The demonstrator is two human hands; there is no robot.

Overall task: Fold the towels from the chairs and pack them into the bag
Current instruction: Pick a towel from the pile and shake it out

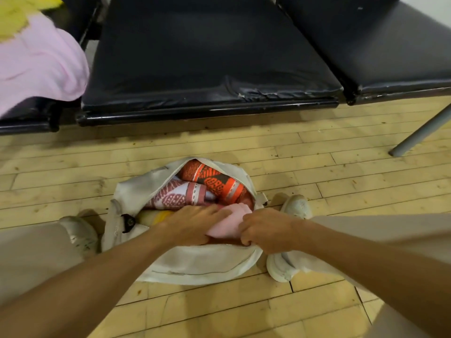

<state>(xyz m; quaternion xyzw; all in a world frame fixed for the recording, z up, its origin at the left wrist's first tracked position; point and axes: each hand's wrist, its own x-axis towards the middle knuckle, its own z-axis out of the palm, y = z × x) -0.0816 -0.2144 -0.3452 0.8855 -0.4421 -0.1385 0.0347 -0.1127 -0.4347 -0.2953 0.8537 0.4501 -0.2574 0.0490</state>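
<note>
Here the folded pink towel [230, 223] sits in the mouth of the open bag [202, 264] on the floor, beside an orange towel [214, 178] and a red-and-white towel [180, 193]. The left hand [192, 225] grips it from above; the right hand [266, 230] curls round the bag's near rim. Behind, a pink sheet [41, 62] lies on the left chair [36, 113].

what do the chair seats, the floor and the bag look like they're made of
Chair seats: black vinyl or faux leather, probably; slight sheen, creased and cracked front edge.
Floor: pale wood strips, scuffed, with visible seams and grain.
Bag: off-white woven fabric, likely canvas or nylon; matte, soft folds, zip edge.
</note>
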